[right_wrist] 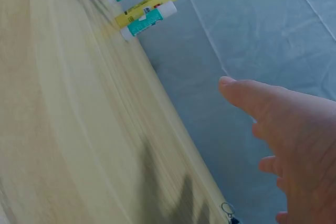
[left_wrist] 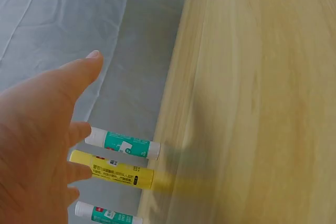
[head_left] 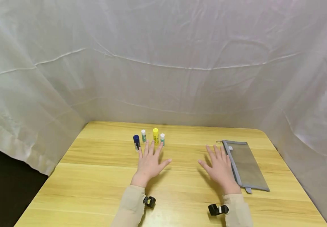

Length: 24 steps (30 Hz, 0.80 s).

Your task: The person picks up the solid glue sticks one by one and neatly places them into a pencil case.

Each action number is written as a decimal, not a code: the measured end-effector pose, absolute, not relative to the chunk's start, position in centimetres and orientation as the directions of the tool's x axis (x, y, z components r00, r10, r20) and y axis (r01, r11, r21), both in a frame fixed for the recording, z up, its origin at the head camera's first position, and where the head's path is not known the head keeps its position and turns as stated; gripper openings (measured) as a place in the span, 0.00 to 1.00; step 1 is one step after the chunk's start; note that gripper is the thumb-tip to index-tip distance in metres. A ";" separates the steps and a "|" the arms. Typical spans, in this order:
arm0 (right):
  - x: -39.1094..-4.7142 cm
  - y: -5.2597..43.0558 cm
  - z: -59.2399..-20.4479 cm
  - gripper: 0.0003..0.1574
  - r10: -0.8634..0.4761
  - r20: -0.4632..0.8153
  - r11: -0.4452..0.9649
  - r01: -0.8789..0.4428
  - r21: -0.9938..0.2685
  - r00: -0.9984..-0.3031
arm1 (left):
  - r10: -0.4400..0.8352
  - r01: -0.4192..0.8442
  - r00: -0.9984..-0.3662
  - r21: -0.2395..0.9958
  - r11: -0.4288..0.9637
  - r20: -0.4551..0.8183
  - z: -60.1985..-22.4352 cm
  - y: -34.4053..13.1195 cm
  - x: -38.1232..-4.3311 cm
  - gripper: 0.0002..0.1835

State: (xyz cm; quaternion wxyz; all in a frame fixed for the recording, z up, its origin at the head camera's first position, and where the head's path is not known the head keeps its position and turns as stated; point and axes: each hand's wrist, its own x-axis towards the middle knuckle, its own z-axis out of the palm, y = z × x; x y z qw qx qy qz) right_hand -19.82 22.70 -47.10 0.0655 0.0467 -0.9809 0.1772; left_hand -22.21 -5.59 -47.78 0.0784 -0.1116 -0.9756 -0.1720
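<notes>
Both hands hover flat over a light wooden table (head_left: 101, 189), fingers spread and holding nothing. My left hand (head_left: 149, 161) is just in front of a row of upright glue sticks: a dark blue one (head_left: 136, 142), a white-and-green one (head_left: 143, 136), a yellow one (head_left: 155, 136) and another white-and-green one (head_left: 162, 139). In the left wrist view the yellow stick (left_wrist: 118, 170) and a green stick (left_wrist: 123, 144) lie just beyond my fingers (left_wrist: 79, 74). My right hand (head_left: 219, 167) is next to the left edge of a grey mesh zip pouch (head_left: 245, 165).
White cloth (head_left: 163, 63) walls the table at the back and on both sides. The table's left edge drops to a dark floor (head_left: 4, 186). Black wrist camera mounts (head_left: 149, 201) sit at both sleeves.
</notes>
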 end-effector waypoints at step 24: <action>-19.4 26.9 -45.7 0.39 0.113 0.423 0.897 -0.091 -0.433 -0.899 | 0.205 0.400 -0.860 0.370 0.839 0.467 -47.5 -4.6 -22.6 0.29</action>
